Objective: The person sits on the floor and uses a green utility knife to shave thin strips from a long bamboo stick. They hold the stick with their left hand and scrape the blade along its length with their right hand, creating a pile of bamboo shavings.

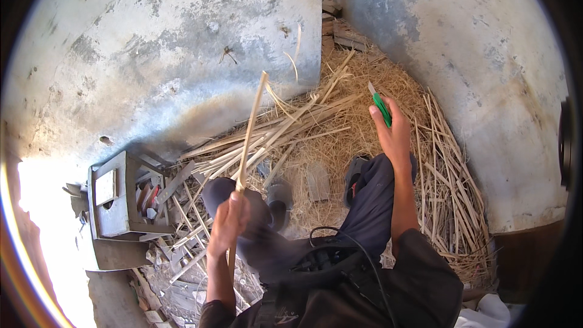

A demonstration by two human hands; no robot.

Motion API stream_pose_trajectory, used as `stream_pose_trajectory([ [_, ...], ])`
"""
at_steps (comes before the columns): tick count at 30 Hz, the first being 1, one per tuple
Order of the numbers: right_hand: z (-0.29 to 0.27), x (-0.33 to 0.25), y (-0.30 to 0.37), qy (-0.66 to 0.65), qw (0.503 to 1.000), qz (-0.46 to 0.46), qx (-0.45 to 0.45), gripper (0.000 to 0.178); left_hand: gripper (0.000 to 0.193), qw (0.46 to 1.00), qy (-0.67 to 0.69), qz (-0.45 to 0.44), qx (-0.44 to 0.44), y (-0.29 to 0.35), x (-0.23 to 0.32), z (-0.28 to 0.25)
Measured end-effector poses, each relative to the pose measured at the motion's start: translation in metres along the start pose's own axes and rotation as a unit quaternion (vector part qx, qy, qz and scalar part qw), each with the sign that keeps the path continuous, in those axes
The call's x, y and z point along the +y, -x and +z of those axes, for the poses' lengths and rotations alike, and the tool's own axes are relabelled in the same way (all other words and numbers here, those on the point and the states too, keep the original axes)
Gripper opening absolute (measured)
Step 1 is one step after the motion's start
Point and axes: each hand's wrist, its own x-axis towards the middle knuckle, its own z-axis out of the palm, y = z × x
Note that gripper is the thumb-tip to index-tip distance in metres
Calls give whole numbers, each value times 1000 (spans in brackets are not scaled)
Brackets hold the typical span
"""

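My left hand [228, 223] is closed round a long, pale wooden strip [248, 140] near its lower part. The strip stands nearly upright, its tip leaning slightly right, and its lower end passes below my fist toward my lap. In my right hand [396, 135], out above my right knee, is a small knife [382, 109] with a green handle. Its short blade points up and to the left, well apart from the strip. Thin curled shavings [297, 54] show against the wall beyond the strip's tip.
Fine shavings [370, 79] cover the floor ahead. Strips [291, 123] lie across it at left, with more strips [452, 191] along the right wall [486, 85]. A wooden box [115, 222] with things inside stands at left. A dark cable [358, 246] crosses my lap.
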Motion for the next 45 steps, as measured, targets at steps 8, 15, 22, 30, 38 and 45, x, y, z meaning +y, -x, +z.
stream_pose_trajectory([
  [8,2,-69,-27,-88,974,-74,-193,35,69,992,-17,124,-3,-49,84,-14],
  [15,30,-66,-32,-136,959,-89,-230,42,56,927,-115,320,156,-81,184,-69],
  [22,53,-41,-17,-160,937,-30,-308,43,41,764,220,576,188,-59,273,-123],
  [30,73,-37,-8,-310,883,10,-353,57,45,636,393,604,276,-61,254,-117],
  [38,62,-38,-9,-381,855,127,-329,61,52,561,595,539,202,-97,134,-100],
  [45,84,-4,-15,-313,937,27,-151,43,50,533,644,515,191,-109,79,-77],
])
